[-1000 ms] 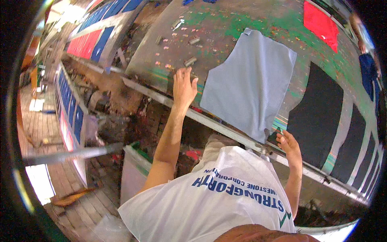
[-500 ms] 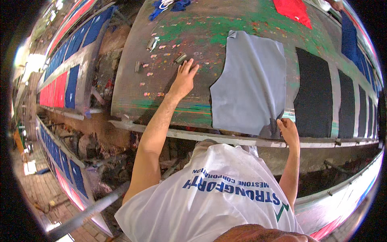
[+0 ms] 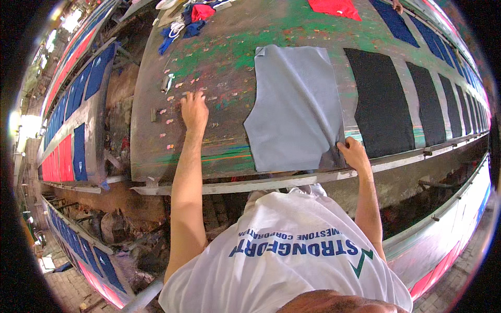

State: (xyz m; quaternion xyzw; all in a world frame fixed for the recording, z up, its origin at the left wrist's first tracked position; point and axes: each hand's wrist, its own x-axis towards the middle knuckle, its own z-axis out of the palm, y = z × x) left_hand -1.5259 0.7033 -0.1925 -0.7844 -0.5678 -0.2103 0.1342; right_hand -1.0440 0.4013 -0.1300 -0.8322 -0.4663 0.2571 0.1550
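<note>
A grey fabric piece [image 3: 292,109], cut with a curved left edge, lies on the stained work table [image 3: 224,141]; a crease runs down its right side. At its lower right corner, my right hand [image 3: 355,154] pinches the cloth between thumb and fingers. To the left of the fabric, my left hand [image 3: 194,115] rests on the table with fingers curled down; whatever is under them is hidden. Beyond its fingers to the left are a small shiny metal piece [image 3: 167,83] and a small dark metal bar [image 3: 153,115].
Black fabric pieces [image 3: 383,99] lie in a row to the right. A red cloth [image 3: 334,8] and a blue and red cloth heap [image 3: 190,22] lie at the far side. Another person's hand [image 3: 397,6] shows top right. A pale rail [image 3: 240,183] edges the table.
My left hand's fingers have curled down where a small metal bar lay, and that bar is now hidden. My right hand keeps its pinch on the grey fabric. The view has shifted.
</note>
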